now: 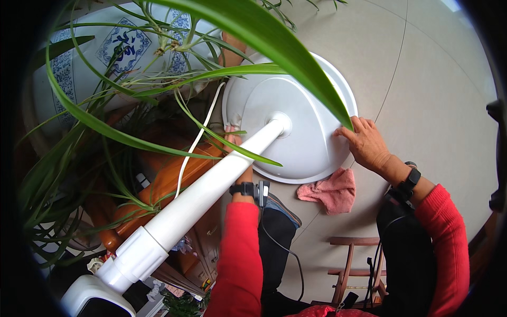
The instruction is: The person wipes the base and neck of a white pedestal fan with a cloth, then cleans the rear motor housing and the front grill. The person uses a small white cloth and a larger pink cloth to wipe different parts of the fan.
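A white, round, domed base (285, 99) rests on the floor before me. From its middle a white pole (210, 180) slants towards me, through a ribbed collar (140, 251), to a white housing (95, 295) with a dark panel. It looks like a pedestal fan stand. My right hand (366, 144) grips the base's right rim, thumb on top. My left hand (233, 138) is at the left rim, partly behind the pole, so its grip is unclear. A crumpled pink cloth (332, 192) lies beside the base's near edge.
Long green plant leaves (245, 27) cross above the base. At the left stand a blue-and-white porcelain pot (87, 51) and wooden furniture (170, 186). A white cord (198, 138) hangs beside the pole. A small wooden stool (348, 269) is between my legs on the tiled floor (427, 111).
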The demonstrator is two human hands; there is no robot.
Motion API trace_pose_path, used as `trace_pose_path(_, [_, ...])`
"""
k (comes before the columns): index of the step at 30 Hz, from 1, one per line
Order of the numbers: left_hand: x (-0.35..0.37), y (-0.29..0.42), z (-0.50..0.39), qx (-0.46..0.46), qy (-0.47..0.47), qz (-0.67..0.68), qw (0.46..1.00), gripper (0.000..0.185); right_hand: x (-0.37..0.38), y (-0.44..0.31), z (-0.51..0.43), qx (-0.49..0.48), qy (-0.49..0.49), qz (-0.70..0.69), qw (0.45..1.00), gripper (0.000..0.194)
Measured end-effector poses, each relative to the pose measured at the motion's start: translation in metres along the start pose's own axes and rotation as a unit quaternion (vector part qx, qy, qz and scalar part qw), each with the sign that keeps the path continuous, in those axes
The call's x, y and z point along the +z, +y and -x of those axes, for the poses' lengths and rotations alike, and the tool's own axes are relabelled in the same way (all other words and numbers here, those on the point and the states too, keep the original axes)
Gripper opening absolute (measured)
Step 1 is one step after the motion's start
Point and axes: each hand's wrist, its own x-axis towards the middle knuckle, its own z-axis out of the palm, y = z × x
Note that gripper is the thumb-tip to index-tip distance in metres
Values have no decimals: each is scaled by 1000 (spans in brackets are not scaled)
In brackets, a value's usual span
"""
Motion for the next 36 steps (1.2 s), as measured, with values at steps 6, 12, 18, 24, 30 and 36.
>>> trace_pose_path(6, [37,33,-94,-195,-33,115,973,26,3,2,-4,-4,-2,-13,1000,42])
trace_pose_path(12, [41,83,-94,44,-119,118,985,26,4,1,-9,5,-9,-3,1000,42])
trace_pose_path(18, [47,74,-129,77,-138,18,987,27,3,2,-7,0,-19,11,1000,42])
trace_pose_path(24, [42,38,-101,-46,-45,88,994,29,-1,4,-5,-11,-16,19,1000,38])
trace_pose_path(30, [59,75,-105,28,-83,78,993,15,0,5,-5,-18,-8,16,1000,35])
trace_pose_path(36, [61,108,-130,221,-210,31,952,38,-1,3,-7,-17,-11,14,1000,35])
